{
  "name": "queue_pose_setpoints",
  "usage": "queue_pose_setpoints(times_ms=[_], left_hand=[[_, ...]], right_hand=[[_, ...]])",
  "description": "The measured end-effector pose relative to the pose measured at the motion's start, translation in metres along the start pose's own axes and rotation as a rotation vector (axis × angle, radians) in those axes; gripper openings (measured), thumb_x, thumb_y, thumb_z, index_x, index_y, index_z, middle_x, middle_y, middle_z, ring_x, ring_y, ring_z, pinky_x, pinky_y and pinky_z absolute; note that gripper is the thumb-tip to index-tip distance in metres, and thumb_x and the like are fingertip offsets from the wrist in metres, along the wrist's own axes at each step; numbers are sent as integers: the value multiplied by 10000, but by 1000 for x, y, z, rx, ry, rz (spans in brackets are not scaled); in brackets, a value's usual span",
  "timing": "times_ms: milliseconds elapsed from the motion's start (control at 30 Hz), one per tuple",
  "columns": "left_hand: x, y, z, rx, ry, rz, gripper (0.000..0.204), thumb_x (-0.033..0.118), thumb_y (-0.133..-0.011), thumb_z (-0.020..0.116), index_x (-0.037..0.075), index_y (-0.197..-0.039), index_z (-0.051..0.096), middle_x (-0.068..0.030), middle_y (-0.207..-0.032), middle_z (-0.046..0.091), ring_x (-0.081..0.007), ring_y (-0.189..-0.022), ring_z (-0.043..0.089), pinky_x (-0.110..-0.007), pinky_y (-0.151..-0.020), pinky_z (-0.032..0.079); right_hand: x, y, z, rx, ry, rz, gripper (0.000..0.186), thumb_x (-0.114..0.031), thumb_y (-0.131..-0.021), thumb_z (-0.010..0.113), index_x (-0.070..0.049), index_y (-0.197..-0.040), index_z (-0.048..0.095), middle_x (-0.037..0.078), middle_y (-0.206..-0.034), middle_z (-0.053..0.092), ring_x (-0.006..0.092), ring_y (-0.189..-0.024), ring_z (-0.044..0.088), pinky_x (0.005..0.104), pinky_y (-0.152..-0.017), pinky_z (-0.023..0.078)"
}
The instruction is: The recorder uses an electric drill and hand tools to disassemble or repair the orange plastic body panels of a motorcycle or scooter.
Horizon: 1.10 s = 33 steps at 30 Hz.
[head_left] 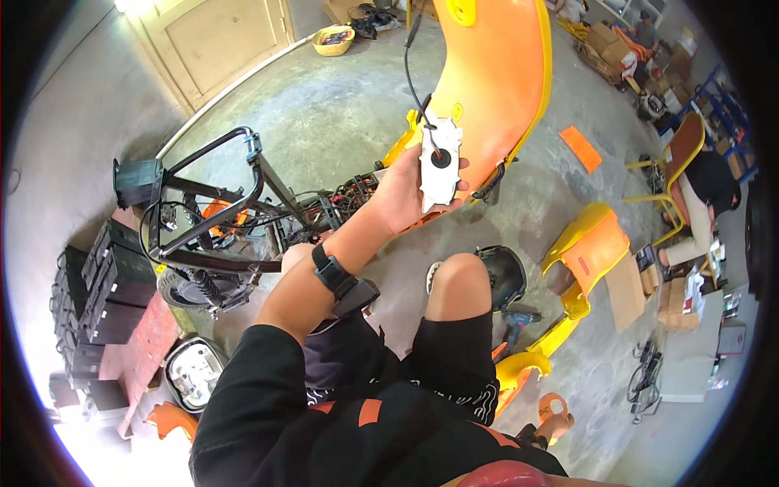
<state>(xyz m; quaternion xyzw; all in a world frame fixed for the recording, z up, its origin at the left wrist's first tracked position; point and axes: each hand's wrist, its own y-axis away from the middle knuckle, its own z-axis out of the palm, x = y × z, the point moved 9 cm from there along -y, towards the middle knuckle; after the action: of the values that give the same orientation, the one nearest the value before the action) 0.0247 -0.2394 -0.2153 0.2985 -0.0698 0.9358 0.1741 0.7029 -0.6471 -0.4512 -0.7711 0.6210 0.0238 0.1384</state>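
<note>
My left hand (403, 188) is closed around a white lamp housing (441, 180), fingers wrapping its far edge. A black cable (411, 77) comes out of a round black grommet on the housing and runs up along a large orange and yellow scooter front panel (488, 101). The housing is held just in front of that panel. Down at the lower right, my right hand (556, 425) grips an orange ring-shaped piece (553, 405), away from the panel. What the right fingers do behind the ring is partly hidden.
A bare black scooter frame (258, 183) with exposed wiring stands at left, beside stacked black boxes (122, 284). Yellow-orange body panels (596, 247), a cordless drill (519, 321) and a black shell (501, 276) lie at my right. A person sits by a chair (680, 174) far right.
</note>
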Motion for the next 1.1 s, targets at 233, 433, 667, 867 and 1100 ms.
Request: queue_pose_setpoints(times_ms=[233, 433, 667, 867, 1100], left_hand=[[24, 15, -8, -94, 46, 21, 399, 348, -1012, 370, 70, -1268, 498, -108, -1127, 650, -207, -804, 616, -315, -652, 486], [52, 20, -6, -180, 28, 170, 444, 301, -973, 408, 52, -1338, 449, -146, -1233, 614, -278, -1009, 638, -400, -816, 516], [76, 4, -29, -156, 173, 270, 513, 389, -1046, 264, 59, -1426, 365, -167, -1307, 551, -347, -1100, 602, -447, -881, 544], [104, 8, -81, 151, 245, 507, 387, 77, -994, 368, 44, -1377, 327, -173, -1285, 509, -379, -1125, 575, -559, -925, 494], [115, 24, -115, 556, -62, 482, 289, -38, -927, 459, -20, -1215, 455, -120, -1146, 575, -247, -994, 622, -426, -882, 540]], right_hand=[[-175, -6, -140, 117, -589, -579, 202, -83, -895, 602, 20, -1064, 645, 161, -1019, 692, 306, -970, 659, 367, -883, 508], [-361, 95, -275, -47, -897, -1077, 151, 39, -891, 576, 44, -1036, 619, 142, -1078, 648, 233, -990, 626, 312, -885, 494], [-510, 324, -325, -124, -1025, -1872, 304, 148, -626, 528, -16, -847, 659, 127, -977, 652, 288, -916, 624, 357, -828, 487], [-553, 453, -312, 47, -1057, -2202, 259, 61, -562, 578, -40, -794, 633, 97, -965, 658, 304, -912, 621, 383, -766, 483], [-575, 476, -292, 41, -1209, -2207, 175, -16, -593, 641, -43, -760, 596, 63, -965, 668, 254, -890, 627, 365, -736, 470]])
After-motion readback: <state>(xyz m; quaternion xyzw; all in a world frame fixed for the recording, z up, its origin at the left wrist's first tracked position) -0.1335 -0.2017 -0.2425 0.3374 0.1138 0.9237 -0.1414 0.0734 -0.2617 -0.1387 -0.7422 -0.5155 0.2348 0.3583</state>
